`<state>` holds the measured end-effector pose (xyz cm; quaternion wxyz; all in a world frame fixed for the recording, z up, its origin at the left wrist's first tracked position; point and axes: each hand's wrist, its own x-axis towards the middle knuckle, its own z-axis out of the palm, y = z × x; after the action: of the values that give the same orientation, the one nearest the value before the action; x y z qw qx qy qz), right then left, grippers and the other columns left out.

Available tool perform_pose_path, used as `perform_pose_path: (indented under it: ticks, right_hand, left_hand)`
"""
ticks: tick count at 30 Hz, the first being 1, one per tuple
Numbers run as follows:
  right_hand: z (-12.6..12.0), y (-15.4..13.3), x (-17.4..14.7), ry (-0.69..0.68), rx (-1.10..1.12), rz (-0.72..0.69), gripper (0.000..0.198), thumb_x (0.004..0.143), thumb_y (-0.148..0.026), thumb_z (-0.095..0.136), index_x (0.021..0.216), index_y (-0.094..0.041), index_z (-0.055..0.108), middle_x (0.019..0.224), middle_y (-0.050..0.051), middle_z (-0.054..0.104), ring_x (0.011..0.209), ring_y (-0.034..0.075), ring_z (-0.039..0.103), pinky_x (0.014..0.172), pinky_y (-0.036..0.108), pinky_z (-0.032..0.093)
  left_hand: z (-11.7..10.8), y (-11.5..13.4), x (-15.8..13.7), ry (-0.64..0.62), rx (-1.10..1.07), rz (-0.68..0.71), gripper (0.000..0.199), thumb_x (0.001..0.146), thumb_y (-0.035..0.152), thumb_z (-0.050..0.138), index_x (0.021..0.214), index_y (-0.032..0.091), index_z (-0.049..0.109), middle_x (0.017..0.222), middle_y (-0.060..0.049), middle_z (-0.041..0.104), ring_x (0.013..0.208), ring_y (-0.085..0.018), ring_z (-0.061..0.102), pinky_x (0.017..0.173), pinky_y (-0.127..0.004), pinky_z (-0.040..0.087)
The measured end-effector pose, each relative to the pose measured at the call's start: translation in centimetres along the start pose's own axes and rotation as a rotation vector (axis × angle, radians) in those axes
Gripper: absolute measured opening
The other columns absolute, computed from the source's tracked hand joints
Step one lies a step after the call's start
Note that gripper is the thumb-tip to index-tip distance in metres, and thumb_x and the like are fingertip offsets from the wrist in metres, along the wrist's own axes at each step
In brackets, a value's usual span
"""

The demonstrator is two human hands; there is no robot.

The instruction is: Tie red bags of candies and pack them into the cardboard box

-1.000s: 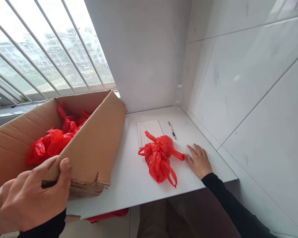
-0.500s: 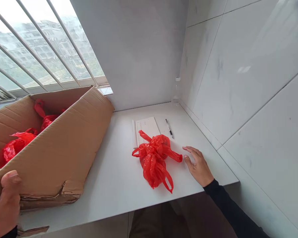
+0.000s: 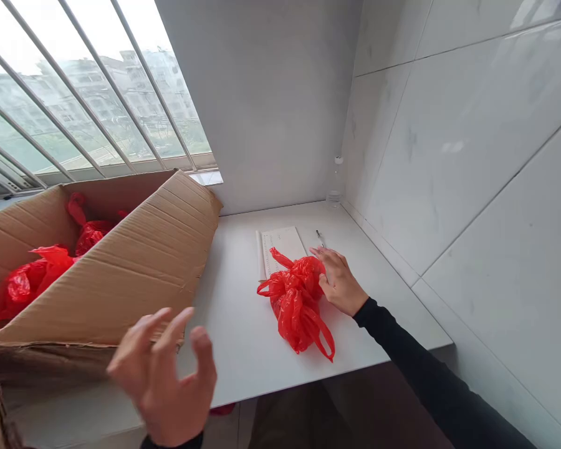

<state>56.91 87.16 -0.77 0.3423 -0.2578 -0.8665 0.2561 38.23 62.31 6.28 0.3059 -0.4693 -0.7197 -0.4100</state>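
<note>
Two knotted red plastic bags (image 3: 295, 299) lie bunched together on the white table (image 3: 234, 305); what they contain is hidden. At their right side is my right hand (image 3: 340, 282), its fingers apart and reaching over the bags' edge. I cannot tell whether it touches them. My left hand (image 3: 168, 374) is raised in front of the cardboard box (image 3: 135, 268), holding nothing, with fingers spread and slightly blurred. Inside the box more red plastic bags (image 3: 32, 277) are visible.
Behind the bags lies an open notebook (image 3: 283, 243), partly covered by them. A pen (image 3: 320, 237) sits beyond my right hand, which hides part of it. A clear bottle (image 3: 335, 187) stands in the back corner. Barred window at left, tiled wall (image 3: 486, 206) at right.
My left hand has let go of the box's edge and moved right. My right hand has moved left to the red bags. The box's near flap now hangs lower.
</note>
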Motion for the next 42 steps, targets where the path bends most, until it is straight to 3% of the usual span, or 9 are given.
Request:
perform_pose_path:
  ticks: [4, 7, 15, 18, 21, 25, 32, 38, 42]
  right_hand:
    - [-0.1, 0.0, 1.1, -0.099, -0.015, -0.033, 0.043, 0.087, -0.01, 0.048, 0.126, -0.023, 0.062, 0.119, 0.005, 0.067, 0.114, 0.024, 0.055, 0.102, 0.044, 0.045]
    - [-1.1, -0.6, 1.2, -0.083, -0.022, 0.003, 0.022, 0.091, -0.019, 0.049, 0.103, -0.021, 0.067, 0.098, 0.004, 0.071, 0.093, 0.022, 0.059, 0.088, 0.041, 0.05]
    - [-3.1, -2.1, -0.5, 0.068, 0.046, 0.163, 0.018, 0.092, -0.029, 0.05, 0.101, -0.021, 0.064, 0.107, 0.008, 0.067, 0.102, 0.024, 0.059, 0.087, 0.041, 0.052]
    - [-2.6, -3.3, -1.1, 0.034, 0.12, 0.207, 0.017, 0.095, -0.031, 0.049, 0.101, -0.022, 0.061, 0.098, 0.003, 0.069, 0.085, 0.018, 0.064, 0.078, 0.034, 0.055]
    - [-1.8, -4.8, -1.7, -0.004, 0.239, 0.253, 0.017, 0.096, -0.036, 0.051, 0.1, -0.023, 0.061, 0.096, 0.002, 0.069, 0.079, 0.016, 0.063, 0.074, 0.03, 0.055]
    - [-1.2, -6.2, -2.4, -0.077, 0.371, 0.296, 0.021, 0.096, -0.041, 0.054, 0.1, -0.023, 0.061, 0.094, 0.003, 0.069, 0.081, 0.017, 0.064, 0.073, 0.03, 0.055]
    - [-2.4, -5.3, -4.2, -0.063, 0.327, 0.382, 0.021, 0.095, -0.043, 0.057, 0.097, -0.023, 0.063, 0.088, 0.002, 0.066, 0.079, 0.017, 0.059, 0.07, 0.03, 0.052]
    - [-1.5, -5.4, -5.2, -0.205, 0.354, 0.307, 0.048, 0.093, -0.033, 0.06, 0.139, -0.031, 0.046, 0.128, 0.004, 0.059, 0.115, 0.021, 0.057, 0.102, 0.041, 0.048]
    - [-1.1, -5.4, -5.1, -0.244, 0.238, 0.291, 0.053, 0.089, -0.02, 0.058, 0.139, -0.031, 0.047, 0.113, 0.002, 0.063, 0.107, 0.021, 0.059, 0.099, 0.041, 0.048]
  left_hand:
    - [7.4, 5.3, -5.6, -0.3, -0.088, 0.1, 0.053, 0.088, 0.02, 0.063, 0.139, 0.023, 0.05, 0.138, -0.014, 0.056, 0.129, -0.032, 0.051, 0.106, -0.048, 0.045]
    - [10.2, 5.3, -6.2, -0.371, -0.091, 0.059, 0.051, 0.088, 0.017, 0.06, 0.138, 0.019, 0.051, 0.116, -0.011, 0.069, 0.104, -0.029, 0.064, 0.095, -0.048, 0.051]
    - [6.7, -3.8, -2.2, -0.278, -0.007, -0.219, 0.027, 0.091, 0.016, 0.051, 0.112, 0.015, 0.068, 0.101, -0.012, 0.069, 0.094, -0.03, 0.067, 0.084, -0.048, 0.054]
    - [5.2, -2.4, -1.4, -0.215, 0.03, -0.247, 0.04, 0.089, 0.015, 0.053, 0.127, 0.011, 0.061, 0.122, -0.02, 0.06, 0.119, -0.041, 0.054, 0.102, -0.062, 0.04]
    - [5.3, 1.8, -2.3, -0.165, -0.06, -0.195, 0.044, 0.092, 0.016, 0.051, 0.135, 0.018, 0.056, 0.142, -0.016, 0.048, 0.135, -0.035, 0.041, 0.116, -0.056, 0.027]
    - [7.5, 5.4, -4.3, -0.422, -0.286, -0.104, 0.029, 0.093, 0.03, 0.059, 0.122, 0.025, 0.062, 0.116, -0.007, 0.067, 0.11, -0.024, 0.062, 0.093, -0.038, 0.052]
    - [8.0, 1.4, -4.5, -0.421, -0.317, -0.295, 0.013, 0.097, 0.03, 0.055, 0.091, 0.023, 0.064, 0.081, -0.001, 0.071, 0.076, -0.021, 0.067, 0.062, -0.032, 0.05]
    - [8.0, 3.7, -4.2, -0.439, -0.4, -0.196, 0.041, 0.093, 0.03, 0.061, 0.134, 0.026, 0.054, 0.129, -0.008, 0.062, 0.119, -0.026, 0.056, 0.101, -0.044, 0.046]
    - [9.1, 4.0, -4.3, -0.487, -0.422, -0.145, 0.008, 0.092, 0.028, 0.062, 0.092, 0.026, 0.07, 0.092, -0.003, 0.071, 0.095, -0.025, 0.062, 0.086, -0.04, 0.049]
